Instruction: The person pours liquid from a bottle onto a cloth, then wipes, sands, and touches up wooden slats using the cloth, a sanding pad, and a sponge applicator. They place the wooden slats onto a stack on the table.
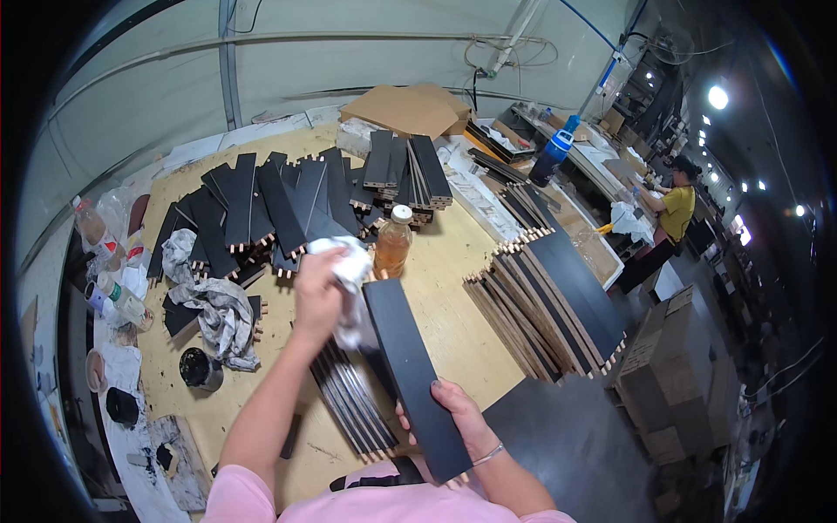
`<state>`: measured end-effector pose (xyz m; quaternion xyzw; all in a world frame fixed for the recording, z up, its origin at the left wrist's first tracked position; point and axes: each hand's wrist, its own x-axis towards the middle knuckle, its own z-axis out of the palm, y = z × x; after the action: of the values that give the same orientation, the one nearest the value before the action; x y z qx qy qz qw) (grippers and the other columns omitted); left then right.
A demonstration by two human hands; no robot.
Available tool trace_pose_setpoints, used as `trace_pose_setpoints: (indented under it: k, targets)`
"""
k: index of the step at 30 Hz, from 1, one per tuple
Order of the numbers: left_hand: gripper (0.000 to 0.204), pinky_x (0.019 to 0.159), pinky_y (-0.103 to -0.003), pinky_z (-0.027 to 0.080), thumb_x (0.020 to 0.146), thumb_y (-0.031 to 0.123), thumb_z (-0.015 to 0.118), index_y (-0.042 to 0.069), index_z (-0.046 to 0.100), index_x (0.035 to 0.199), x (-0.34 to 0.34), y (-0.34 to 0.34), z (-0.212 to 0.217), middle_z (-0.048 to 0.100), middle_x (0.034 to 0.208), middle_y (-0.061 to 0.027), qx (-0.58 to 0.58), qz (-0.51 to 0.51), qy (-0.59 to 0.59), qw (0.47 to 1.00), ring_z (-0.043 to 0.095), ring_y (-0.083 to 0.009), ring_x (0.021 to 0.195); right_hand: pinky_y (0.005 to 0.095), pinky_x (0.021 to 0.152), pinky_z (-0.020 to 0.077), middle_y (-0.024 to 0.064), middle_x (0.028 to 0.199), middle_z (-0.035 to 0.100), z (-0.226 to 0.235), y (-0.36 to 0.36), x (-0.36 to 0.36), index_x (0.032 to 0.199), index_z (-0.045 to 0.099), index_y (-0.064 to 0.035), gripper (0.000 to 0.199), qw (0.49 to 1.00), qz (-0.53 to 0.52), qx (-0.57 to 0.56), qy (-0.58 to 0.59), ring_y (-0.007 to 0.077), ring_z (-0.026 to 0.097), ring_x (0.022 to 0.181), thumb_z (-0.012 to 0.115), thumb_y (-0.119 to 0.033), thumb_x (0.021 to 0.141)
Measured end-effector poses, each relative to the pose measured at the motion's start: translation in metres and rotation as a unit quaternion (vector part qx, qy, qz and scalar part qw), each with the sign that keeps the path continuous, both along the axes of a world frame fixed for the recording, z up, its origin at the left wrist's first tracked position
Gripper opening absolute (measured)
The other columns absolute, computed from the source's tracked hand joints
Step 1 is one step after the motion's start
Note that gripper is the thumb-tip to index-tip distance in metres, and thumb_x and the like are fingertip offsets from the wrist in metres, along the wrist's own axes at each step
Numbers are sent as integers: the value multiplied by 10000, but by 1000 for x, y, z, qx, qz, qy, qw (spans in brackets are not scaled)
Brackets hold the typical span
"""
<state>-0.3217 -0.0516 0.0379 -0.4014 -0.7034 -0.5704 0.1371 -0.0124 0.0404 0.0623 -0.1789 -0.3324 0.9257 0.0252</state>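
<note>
My left hand (318, 295) is closed around a crumpled white cloth (350, 263), which hangs beside the upper end of a black board (414, 370). That board is tilted up in front of me, with wooden dowels sticking out of its ends. My right hand (455, 411) grips its lower right edge, thumb on the face and fingers behind. Beneath the board lies a stack of dark boards (349, 397) seen edge-on. A bottle of amber liquid (394, 244) with a white cap stands just beyond the cloth.
Black dowelled boards (296, 196) are heaped at the back left. Another stack (567, 288) fans out on the right. Stained cloths (228, 318) and a black cup (200, 370) sit left. A blue bottle (551, 159), cardboard boxes (684, 366) and a person in yellow (676, 212) are rightward.
</note>
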Motion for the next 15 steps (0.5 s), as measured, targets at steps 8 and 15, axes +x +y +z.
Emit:
trace_pose_setpoints:
  k: [8,15]
  targets:
    - [370,1035,-453,559,829,13,832,107,805,1186,130,-39,32,777,1296,-87,-66,-275,217,934,733,-321,1117,306,869,648,113,1198,764,-32,37,-12,1306,629,-17,331,973,-109,203,-14,137,743,1042,435,-271,1222]
    - [419,1095,-387,563,888,-130,673,-19,741,1286,-13,-20,-8,728,1271,-133,77,17,-197,977,707,-272,1181,291,861,619,67,1116,777,-14,16,-2,1412,629,-4,371,959,35,281,-28,135,741,991,597,-290,1179]
